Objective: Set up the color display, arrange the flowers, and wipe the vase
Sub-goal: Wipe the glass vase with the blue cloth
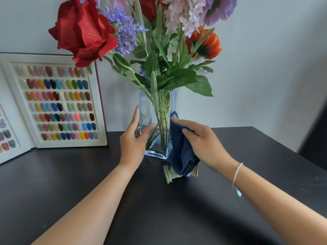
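A tall square glass vase (150, 103) stands on the black table (70, 183), filled with artificial flowers (159, 41): red roses, purple and pink blooms, an orange one. My left hand (134, 138) grips the vase's lower left side. My right hand (203, 140) presses a dark blue cloth (182, 152) against the vase's right side. The colour display (56, 103), an open book of painted nail tips in rows, stands upright at the left against the wall.
A pale wall runs behind the table. Under the cloth's lower end a striped greenish piece of fabric (169, 175) lies on the table. A dark shape (315, 131) stands beyond the table's right edge. A thin bracelet circles my right wrist.
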A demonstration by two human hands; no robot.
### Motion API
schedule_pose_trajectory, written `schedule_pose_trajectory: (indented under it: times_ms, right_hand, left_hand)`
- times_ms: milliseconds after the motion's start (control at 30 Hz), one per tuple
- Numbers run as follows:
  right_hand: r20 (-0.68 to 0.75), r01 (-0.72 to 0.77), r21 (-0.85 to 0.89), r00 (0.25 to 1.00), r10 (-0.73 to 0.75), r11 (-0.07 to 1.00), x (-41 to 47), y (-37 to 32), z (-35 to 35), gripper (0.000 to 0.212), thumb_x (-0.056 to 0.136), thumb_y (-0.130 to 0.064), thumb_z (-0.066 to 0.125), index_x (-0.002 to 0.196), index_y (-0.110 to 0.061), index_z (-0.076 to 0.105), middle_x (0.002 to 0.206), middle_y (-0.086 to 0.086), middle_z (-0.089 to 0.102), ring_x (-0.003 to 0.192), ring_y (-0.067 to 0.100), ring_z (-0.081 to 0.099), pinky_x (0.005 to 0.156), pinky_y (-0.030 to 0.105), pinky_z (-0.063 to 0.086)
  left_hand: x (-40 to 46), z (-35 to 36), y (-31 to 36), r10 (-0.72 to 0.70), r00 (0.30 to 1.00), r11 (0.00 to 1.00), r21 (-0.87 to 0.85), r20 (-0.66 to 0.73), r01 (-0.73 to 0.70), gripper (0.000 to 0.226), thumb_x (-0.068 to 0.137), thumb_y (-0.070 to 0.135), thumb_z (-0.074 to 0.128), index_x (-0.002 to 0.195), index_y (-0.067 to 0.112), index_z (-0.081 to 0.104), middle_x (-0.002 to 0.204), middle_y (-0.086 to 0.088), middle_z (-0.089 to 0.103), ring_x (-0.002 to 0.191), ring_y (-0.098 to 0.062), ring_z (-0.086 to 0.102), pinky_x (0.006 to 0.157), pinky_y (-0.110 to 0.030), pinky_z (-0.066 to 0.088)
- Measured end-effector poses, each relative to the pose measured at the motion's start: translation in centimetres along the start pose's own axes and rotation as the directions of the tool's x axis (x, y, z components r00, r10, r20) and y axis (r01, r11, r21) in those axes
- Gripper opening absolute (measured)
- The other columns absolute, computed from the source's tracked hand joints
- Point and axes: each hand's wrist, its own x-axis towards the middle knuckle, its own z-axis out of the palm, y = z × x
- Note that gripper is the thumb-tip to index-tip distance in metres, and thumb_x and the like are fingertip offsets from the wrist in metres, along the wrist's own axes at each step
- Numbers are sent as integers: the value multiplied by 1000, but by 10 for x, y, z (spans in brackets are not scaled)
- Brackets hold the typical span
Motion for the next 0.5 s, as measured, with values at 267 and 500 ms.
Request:
schedule_pose_trajectory:
  times_ms: [267, 500]
  right_hand:
    - [-121, -263, 412, 933, 338, 873, -5, 9, -74, 34, 90, 4, 36, 112, -6, 61, 93, 3, 68, 79, 12, 66, 74, 20, 55]
    - [-475, -307, -177, 859, 191, 935, 26, 17, -82, 31, 78, 6, 37, 90, 1, 65, 105, 30, 64, 89, 34, 63, 71, 39, 49]
  left_hand:
    - [-2, 0, 2, -2, 1000, 1000, -18, -1, 2, 62, 85, 23, 61, 121, 59, 27, 144, -3, 44, 125, -2, 45, 105, -19, 35]
    - [-2, 0, 5, 1, 1000, 1000, -20, 7, -1, 61, 84, 22, 61, 118, 61, 27, 145, -3, 42, 132, -8, 39, 109, -24, 32]
